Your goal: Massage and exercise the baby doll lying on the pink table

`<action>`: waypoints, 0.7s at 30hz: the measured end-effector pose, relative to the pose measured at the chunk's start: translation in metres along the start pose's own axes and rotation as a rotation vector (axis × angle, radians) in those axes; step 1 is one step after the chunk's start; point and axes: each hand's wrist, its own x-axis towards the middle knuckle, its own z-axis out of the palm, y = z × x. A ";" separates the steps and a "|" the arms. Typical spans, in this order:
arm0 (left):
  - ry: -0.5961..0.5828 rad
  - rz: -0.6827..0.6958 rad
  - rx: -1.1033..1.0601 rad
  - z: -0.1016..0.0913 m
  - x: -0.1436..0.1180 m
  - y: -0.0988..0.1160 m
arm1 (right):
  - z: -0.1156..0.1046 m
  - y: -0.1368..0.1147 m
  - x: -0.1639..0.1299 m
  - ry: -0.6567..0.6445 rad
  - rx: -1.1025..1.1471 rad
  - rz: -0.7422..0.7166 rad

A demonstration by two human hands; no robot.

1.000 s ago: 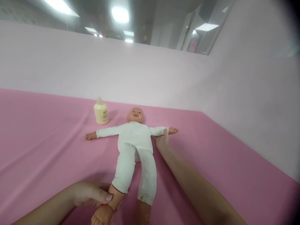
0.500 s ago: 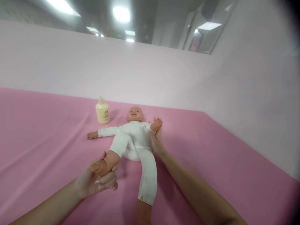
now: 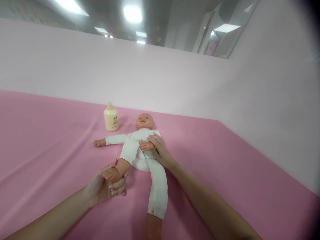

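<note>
A baby doll [image 3: 142, 135] with a white cloth body lies on its back, head away from me. My left hand [image 3: 110, 183] is closed round the lower part of one doll leg [image 3: 122, 166], lifting it off the cloth with the knee bent. The other leg [image 3: 158, 190] lies straight towards me. My right hand [image 3: 161, 150] grips one doll arm, whose small hand [image 3: 147, 145] rests across the belly; my fingers cover most of this arm. The doll's other arm [image 3: 116, 139] stretches out to the left.
A pale yellow pump bottle [image 3: 111, 118] stands upright left of the doll's head. Pink cloth [image 3: 50, 150] with a few creases covers the table. Behind it rises a pale wall [image 3: 160, 76] with a window [image 3: 175, 30] that reflects ceiling lights.
My right hand has brought the doll's arm inward and down, from sticking up at the side to lying across the belly. My left hand keeps its hold on the leg.
</note>
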 end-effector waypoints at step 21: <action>-0.318 -0.248 0.223 -0.007 -0.009 -0.010 | -0.021 0.015 0.009 0.621 0.382 0.360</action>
